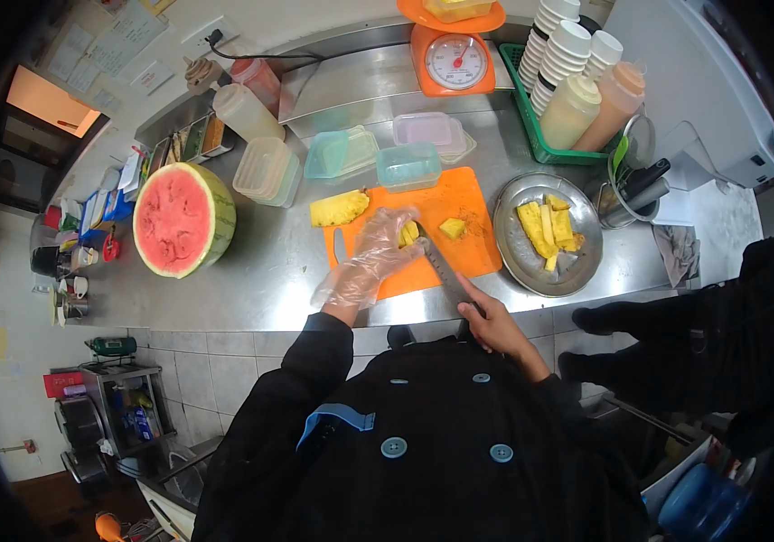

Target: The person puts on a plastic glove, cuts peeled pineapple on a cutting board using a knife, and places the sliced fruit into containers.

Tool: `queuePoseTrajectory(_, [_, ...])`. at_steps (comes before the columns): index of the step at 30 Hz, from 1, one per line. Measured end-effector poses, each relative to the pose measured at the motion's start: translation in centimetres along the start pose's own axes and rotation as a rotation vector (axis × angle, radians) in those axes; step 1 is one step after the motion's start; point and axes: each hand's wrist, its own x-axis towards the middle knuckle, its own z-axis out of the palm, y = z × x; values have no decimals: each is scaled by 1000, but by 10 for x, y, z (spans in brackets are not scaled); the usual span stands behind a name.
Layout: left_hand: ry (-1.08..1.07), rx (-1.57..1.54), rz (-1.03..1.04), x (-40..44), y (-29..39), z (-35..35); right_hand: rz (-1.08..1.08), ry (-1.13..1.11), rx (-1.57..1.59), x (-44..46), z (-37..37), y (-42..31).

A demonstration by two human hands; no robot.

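My left hand, in a clear plastic glove, is closed on a piece of pineapple over the orange cutting board. My right hand is bare and grips the handle of a knife; the blade's tip end lies close by the pineapple and the gloved fingers. A loose pineapple chunk sits on the board to the right. At the board's upper left rests a larger pineapple section. Pineapple pieces lie in a round metal tray on the right.
A cut watermelon half stands on the left of the steel counter. Plastic containers line the board's far side. Behind are an orange scale and a green basket with cups and bottles. Another person's dark-clothed legs are at right.
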Motion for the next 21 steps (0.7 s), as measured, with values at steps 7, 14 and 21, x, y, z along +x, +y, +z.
queuePoseTrajectory(7, [195,-699,-156,13,24,1,-143,82,-83,6,0,-24])
queuePoseTrajectory(14, [47,-429,-107,88,32,-69,-484,333,-324,38,-25,-60])
queuePoseTrajectory(21, [-85,254,37,125,-2,-79,-403,394,-448,15,-43,-58])
